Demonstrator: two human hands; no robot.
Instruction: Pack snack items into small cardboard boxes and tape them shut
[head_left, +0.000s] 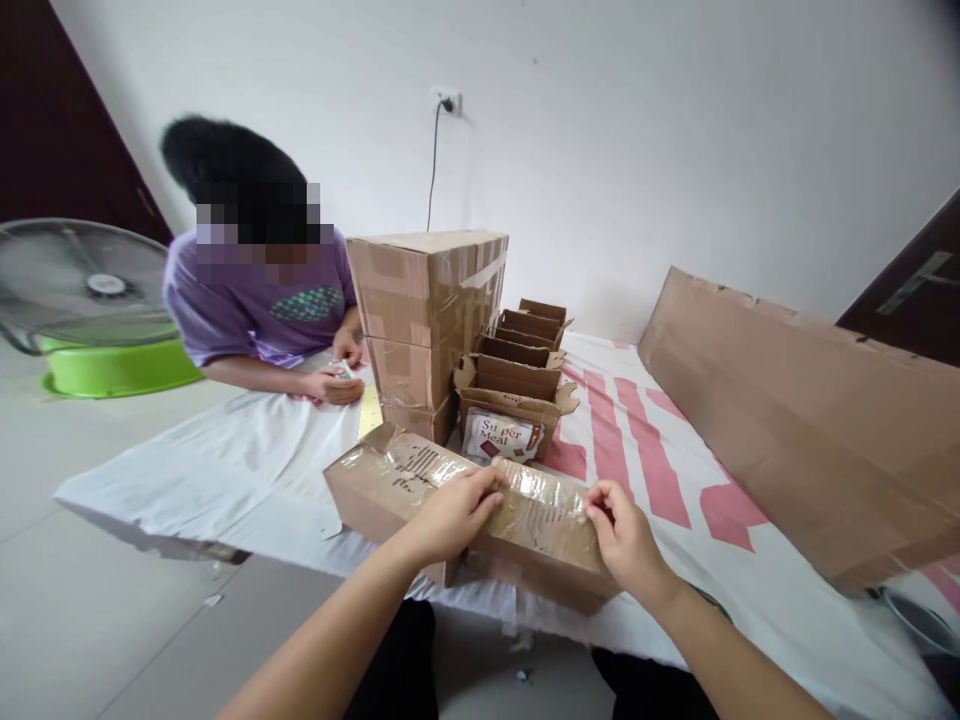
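A small cardboard box [536,565] with clear packing tape [544,485] across its top lies in front of me at the table's near edge. My left hand [469,505] is closed at its left end, fingers bent over the top edge. At the right end, my right hand [626,540] pinches, thumb against index finger, where the shiny tape reaches the corner. Faint printed lines show through the film. Touching its left side is a second taped box [375,480] with dark print on top. Just beyond stands an open carton [510,400] labelled "Su per Meal".
Taped boxes are stacked high [390,295] left of a row of several open cartons [532,325]. A co-worker [259,300] handles something small at the left. A large cardboard sheet [795,420] leans along the right. White cloth [225,460] covers the table; a fan [90,280] stands far left.
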